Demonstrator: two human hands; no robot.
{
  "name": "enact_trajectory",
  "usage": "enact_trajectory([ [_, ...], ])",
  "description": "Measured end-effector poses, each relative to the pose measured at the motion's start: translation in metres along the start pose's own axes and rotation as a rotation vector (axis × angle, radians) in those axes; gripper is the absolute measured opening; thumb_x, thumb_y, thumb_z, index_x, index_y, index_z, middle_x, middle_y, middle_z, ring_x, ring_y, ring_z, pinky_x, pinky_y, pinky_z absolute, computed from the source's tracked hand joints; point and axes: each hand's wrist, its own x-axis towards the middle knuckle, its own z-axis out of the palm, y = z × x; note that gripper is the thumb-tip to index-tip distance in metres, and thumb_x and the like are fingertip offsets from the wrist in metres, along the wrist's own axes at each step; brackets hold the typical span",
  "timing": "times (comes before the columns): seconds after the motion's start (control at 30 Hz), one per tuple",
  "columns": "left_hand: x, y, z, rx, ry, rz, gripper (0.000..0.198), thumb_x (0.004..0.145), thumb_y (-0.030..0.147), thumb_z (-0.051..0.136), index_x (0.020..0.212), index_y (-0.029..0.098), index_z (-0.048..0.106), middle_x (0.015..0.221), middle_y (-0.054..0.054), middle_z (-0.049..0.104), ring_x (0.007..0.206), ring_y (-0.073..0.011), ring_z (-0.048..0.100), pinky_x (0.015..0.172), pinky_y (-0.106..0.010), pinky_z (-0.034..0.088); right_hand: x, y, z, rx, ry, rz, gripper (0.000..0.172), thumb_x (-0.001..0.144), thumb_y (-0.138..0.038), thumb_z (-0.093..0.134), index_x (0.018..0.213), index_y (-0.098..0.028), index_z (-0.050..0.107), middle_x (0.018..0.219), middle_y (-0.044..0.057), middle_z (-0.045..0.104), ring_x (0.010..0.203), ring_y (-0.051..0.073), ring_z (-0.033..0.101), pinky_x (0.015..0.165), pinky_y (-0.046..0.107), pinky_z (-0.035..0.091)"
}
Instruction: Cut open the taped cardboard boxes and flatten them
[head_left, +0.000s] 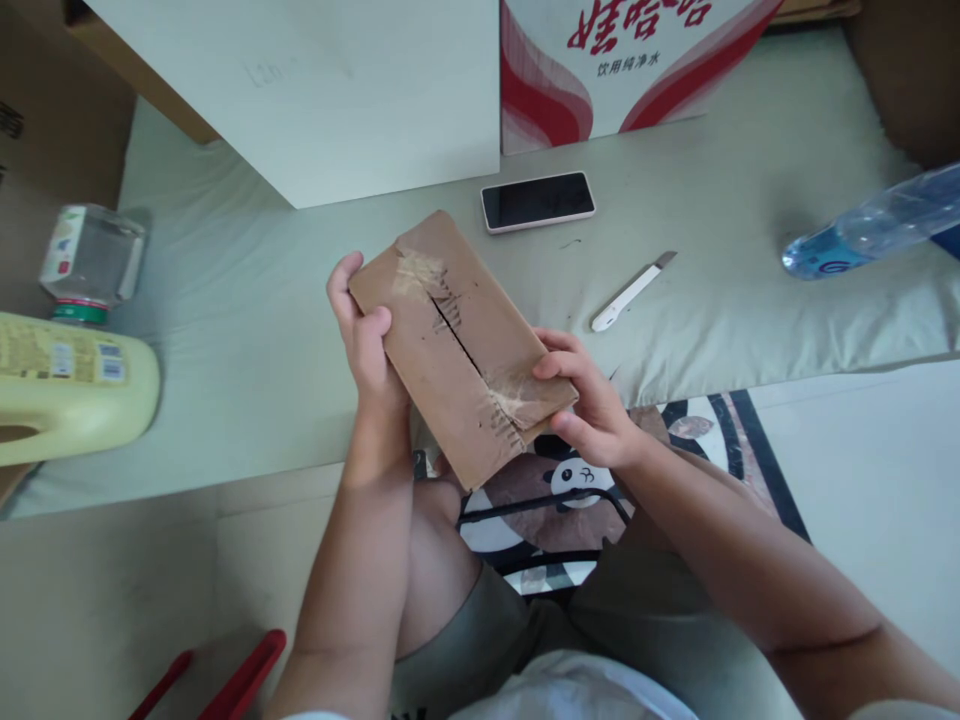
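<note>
Between my two hands a small brown cardboard box is held tilted above my lap. A dark slit runs along the seam of its upper face, and torn, scuffed patches mark both ends of that seam. My left hand grips the box's left edge, thumb on top. At the lower right corner, my right hand pinches the cardboard between thumb and fingers. Just right of the box, a white utility knife with its blade out lies on the pale green cloth. A phone with a dark screen rests beyond the box.
A large white box and a red-and-white carton stand at the back. On the left lie a clear bottle and a yellow jug. A blue-tinted bottle lies right. Red handles show lower left.
</note>
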Motion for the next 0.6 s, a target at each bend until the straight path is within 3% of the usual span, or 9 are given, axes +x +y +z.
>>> enact_trajectory([
  [0.17,0.009,-0.011,-0.002,-0.163,0.036,0.023,0.062,0.058,0.030,0.068,0.119,0.028,0.056,0.097,0.000,0.069,0.084,-0.0195,0.064,0.071,-0.032,0.054,0.000,0.002,0.001,-0.018,0.005,-0.015,0.038,0.100,-0.054,0.056,0.132,-0.033,0.054,0.150,0.013,0.052,0.140,0.033,0.056,0.110,0.053,0.053],
  [0.4,0.008,-0.007,0.005,-0.230,0.046,0.020,0.053,0.059,0.026,0.068,0.112,0.027,0.059,0.093,-0.001,0.071,0.081,-0.0199,0.062,0.069,-0.032,0.053,0.000,0.002,0.000,-0.019,0.009,-0.015,0.038,0.099,-0.054,0.058,0.132,-0.034,0.056,0.151,0.012,0.054,0.140,0.032,0.057,0.110,0.053,0.054],
  [0.5,0.008,-0.009,0.003,-0.230,0.030,0.046,0.050,0.062,0.027,0.071,0.110,0.027,0.061,0.095,-0.002,0.071,0.082,-0.0203,0.062,0.070,-0.032,0.053,-0.003,0.006,0.000,-0.044,0.002,-0.012,0.046,0.098,-0.061,0.054,0.136,-0.034,0.056,0.154,0.012,0.055,0.143,0.032,0.057,0.110,0.053,0.054],
  [0.6,0.009,-0.012,-0.001,-0.222,0.002,0.056,0.048,0.063,0.027,0.073,0.111,0.029,0.064,0.096,-0.002,0.070,0.083,-0.0201,0.062,0.070,-0.031,0.052,-0.003,0.011,-0.005,-0.065,0.095,0.043,0.052,0.098,-0.063,0.050,0.139,-0.031,0.056,0.142,0.013,0.066,0.132,0.031,0.065,0.103,0.051,0.057],
])
